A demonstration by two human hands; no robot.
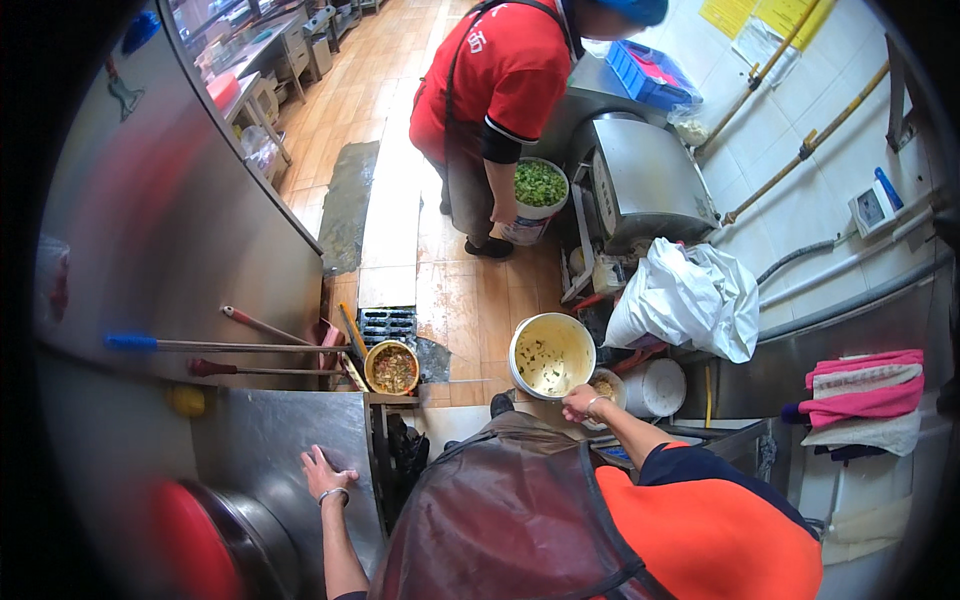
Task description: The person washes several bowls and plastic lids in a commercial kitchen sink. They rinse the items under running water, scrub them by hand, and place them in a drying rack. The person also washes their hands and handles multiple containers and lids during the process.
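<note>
Bucket [550, 328] at right hand [580, 403], grip unclear, co-worker's head [636, 9] cropped above.

The white bucket [578, 352] presents smooth plastic, the tabletop [285, 425] dull-sheened metal, the apron [490, 510] glossy sheeting, the bag [685, 300] crinkled plastic, and the towels [868, 392] matt cloth.

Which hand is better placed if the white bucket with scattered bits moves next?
Probably the right hand, at the rim of the white bucket. The left hand is spread over the steel counter, farther away.

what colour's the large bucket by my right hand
White bucket, cream inside; best in head view.
</note>
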